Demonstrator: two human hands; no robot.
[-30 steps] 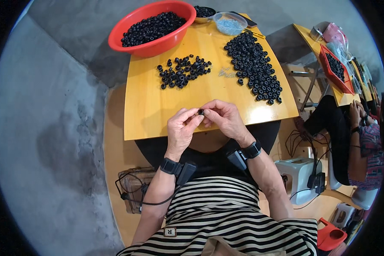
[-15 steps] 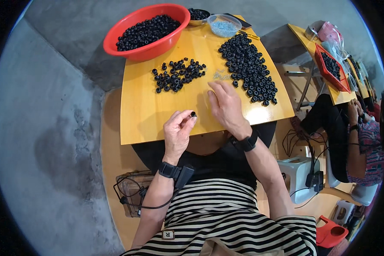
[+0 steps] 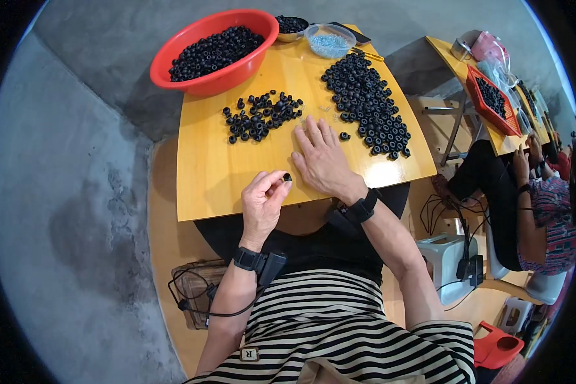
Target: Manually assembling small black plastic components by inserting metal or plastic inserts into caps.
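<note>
My left hand (image 3: 261, 205) is closed near the table's front edge, pinching a small black cap (image 3: 287, 177) between thumb and fingertips. To its right, my right hand (image 3: 325, 160) reaches over the yellow tabletop (image 3: 214, 182) with fingers stretched out. Its fingertips come close to a few tiny clear pieces (image 3: 324, 109), partly hidden by the hand. A single black ring-shaped piece (image 3: 345, 136) lies just right of those fingers. Beyond, a loose group of small black caps (image 3: 262, 118) is spread on the left, and a larger patch of black ring-shaped pieces (image 3: 368, 102) covers the right.
At the far left stands a red basin (image 3: 163, 73) heaped with black pieces. Behind are a small bowl (image 3: 290, 37), a clear tub (image 3: 310, 45) of bluish bits and a yellow-handled tool (image 3: 371, 56). A co-worker (image 3: 544, 217) sits at another table on the right.
My right hand has shifted slightly left and lies flatter, fingers extended toward the clear pieces. The left hand still pinches the black cap. The whole view has shifted a little.
</note>
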